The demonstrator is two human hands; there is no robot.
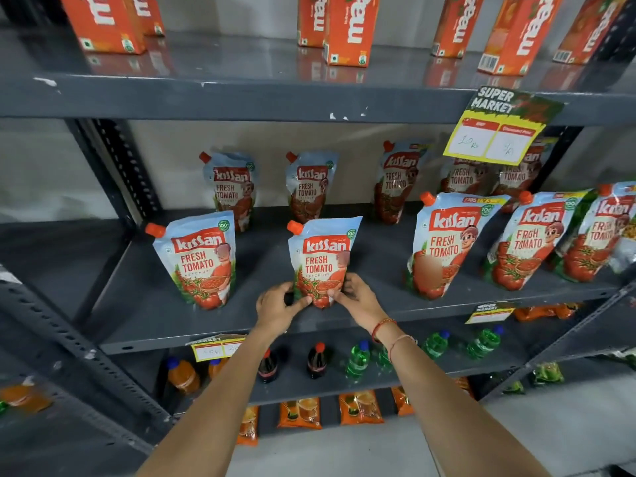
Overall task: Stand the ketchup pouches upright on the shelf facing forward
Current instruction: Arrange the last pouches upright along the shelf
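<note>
Head view shows a grey metal shelf [144, 297] with Kissan ketchup pouches in two rows. Both hands are at the middle front pouch [321, 259]. The left hand [275, 309] and the right hand [358, 299] each hold a grip on its lower corners, thumbs on the front and fingers around the sides, so both grips are closed on this pouch. It stands on its base near the front edge of the shelf, with its label toward the camera and a small lean to the right.

I judge that the step in hand is to settle this pouch upright. The next move calls for pressing the base flat, correcting the lean, and then letting go slowly so that it does not fall.

The pouches are soft, glossy plastic film, wide at the bottom, with an orange screw cap [295, 227] on the top left corner. The left front pouch [198, 259] stands straight. The pouches to the right [444, 246] lean and some overlap each other, so they probably still need work. The back row pouches [230, 187] stand near the wall. A yellow price tag [495, 132] hangs from the shelf above and hides part of the back row.
</note>
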